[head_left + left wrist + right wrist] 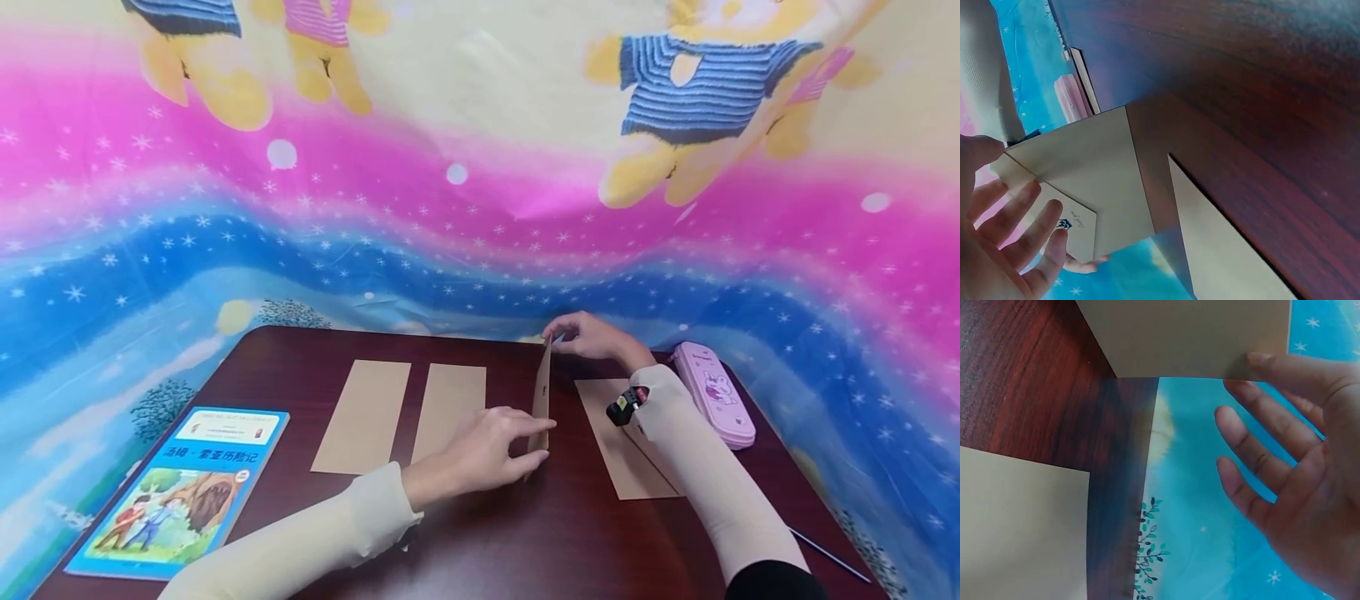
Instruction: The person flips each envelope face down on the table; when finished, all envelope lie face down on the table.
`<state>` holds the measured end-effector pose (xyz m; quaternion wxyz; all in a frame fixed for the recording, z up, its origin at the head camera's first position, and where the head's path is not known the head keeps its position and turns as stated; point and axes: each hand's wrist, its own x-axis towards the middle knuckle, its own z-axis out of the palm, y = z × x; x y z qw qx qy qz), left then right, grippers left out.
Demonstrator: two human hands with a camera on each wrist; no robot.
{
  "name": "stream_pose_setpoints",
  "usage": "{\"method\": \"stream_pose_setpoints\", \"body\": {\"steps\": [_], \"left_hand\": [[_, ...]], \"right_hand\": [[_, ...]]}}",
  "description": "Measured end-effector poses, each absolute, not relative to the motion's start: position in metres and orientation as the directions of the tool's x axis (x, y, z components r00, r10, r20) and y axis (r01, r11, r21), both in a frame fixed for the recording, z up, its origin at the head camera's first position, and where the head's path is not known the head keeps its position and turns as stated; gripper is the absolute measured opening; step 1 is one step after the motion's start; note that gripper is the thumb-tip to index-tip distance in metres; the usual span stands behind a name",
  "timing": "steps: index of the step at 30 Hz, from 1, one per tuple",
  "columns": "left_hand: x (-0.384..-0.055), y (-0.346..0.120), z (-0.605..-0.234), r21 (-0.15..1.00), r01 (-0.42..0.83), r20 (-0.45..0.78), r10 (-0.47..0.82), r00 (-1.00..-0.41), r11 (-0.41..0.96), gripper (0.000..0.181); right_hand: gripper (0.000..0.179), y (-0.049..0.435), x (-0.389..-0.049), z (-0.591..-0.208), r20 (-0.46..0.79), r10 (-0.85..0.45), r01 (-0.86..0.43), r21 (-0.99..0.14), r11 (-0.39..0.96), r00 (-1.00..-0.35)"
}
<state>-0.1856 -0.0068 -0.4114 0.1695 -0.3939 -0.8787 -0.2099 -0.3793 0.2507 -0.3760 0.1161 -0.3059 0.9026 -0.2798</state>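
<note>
A brown kraft-paper envelope (543, 392) stands on edge above the table, seen nearly edge-on in the head view. My left hand (483, 454) pinches its near end between thumb and fingers. At the far top corner, my right hand (592, 337) holds it by thumb and index finger; in the right wrist view the other fingers spread loosely below the envelope (1197, 337). The left wrist view shows the envelope's flap side (1113, 169), with a small dark emblem and script on the flap (1079, 219). Two flat brown pieces (363, 417) (453, 400) lie left of it.
Another brown piece (618, 458) lies under the right forearm. A pink pencil case (712, 392) sits at the table's right edge, with a thin pen-like stick (828, 554) nearer. A blue picture-covered book (180, 492) lies at the left. A patterned curtain (480, 208) hangs behind the table.
</note>
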Motion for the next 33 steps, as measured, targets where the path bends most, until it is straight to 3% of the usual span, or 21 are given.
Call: {"method": "stream_pose_setpoints", "body": {"steps": [33], "left_hand": [[-0.188,-0.013,-0.401,0.267,0.77,0.421,0.648,-0.634,0.58,0.032]], "right_hand": [[0.023,0.234,-0.386,-0.439,-0.118,-0.594,-0.487,-0.456,0.744,-0.796]]}}
